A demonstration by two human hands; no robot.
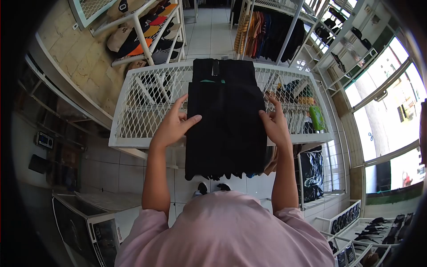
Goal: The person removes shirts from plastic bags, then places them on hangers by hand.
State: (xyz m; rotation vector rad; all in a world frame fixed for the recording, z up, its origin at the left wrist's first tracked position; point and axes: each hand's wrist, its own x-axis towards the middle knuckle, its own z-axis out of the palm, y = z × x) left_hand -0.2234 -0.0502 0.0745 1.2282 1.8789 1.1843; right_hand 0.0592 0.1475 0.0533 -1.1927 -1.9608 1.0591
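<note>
A stack of folded black garments (224,129) lies before me, reaching past the near edge of the white mesh-topped table (178,144). Its lower edge looks uneven, with several layers. My left hand (173,124) grips the left side, thumb over the top and index finger stretched along the edge. On the right side, my right hand (276,124) has its thumb against the edge and its fingers partly behind the cloth. Farther back, another black folded garment (240,69) shows a dark tag (215,67) near its collar. A small green patch shows between the two.
A green packet (316,118) sits at the table's right end. Caps (129,42) fill a white rack at the upper left. Shirts (271,33) hang at the back. Glass doors (387,111) stand at right, and a glass-sided case (84,222) is at lower left.
</note>
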